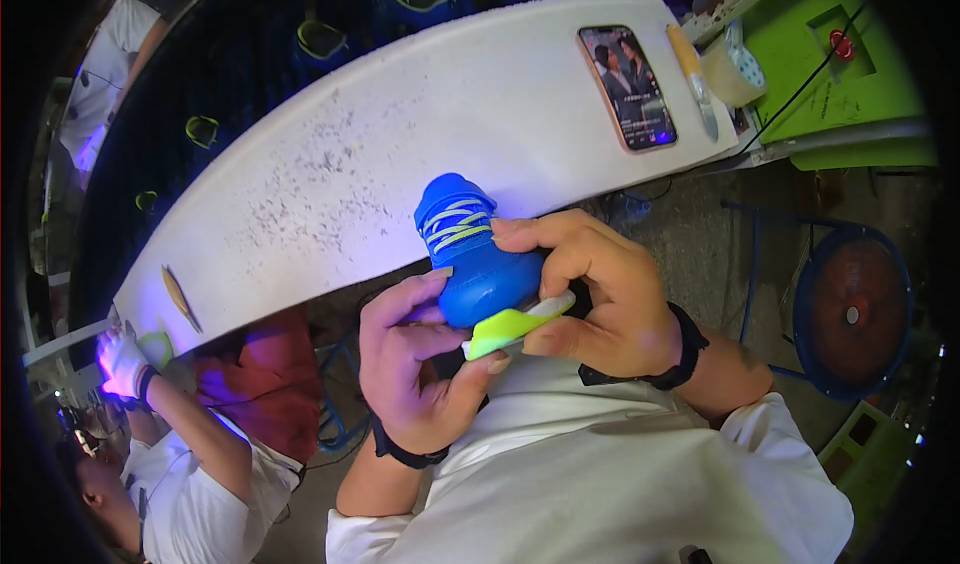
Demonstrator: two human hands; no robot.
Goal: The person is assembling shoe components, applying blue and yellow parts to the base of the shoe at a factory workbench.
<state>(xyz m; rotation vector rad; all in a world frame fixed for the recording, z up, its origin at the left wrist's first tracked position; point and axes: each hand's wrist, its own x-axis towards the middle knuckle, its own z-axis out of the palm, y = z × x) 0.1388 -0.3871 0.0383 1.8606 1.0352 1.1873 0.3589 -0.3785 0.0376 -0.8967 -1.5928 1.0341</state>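
Note:
Between my two hands is a blue shoe upper (485,279) with pale yellow-green laces, its rounded toe toward me and its collar pointing away. A bright yellow-green and white shoe sole (515,326) lies across the toe at its near side. My left hand (415,364) has fingers along the left of the toe and its thumb on the left end of the sole. My right hand (605,294) rests fingers on the upper's right side, with the thumb pressing the sole's right part. Dark bands circle both wrists. My palms hide how fully sole and upper touch.
Beyond my hands curves a white table (400,134), carrying a phone (628,89), a knife (692,79), a tape roll (735,69) and a slim tan tool (180,297). Shoes stand on a dark surface behind. A co-worker (200,464) sits left; a round fan (852,314) stands right.

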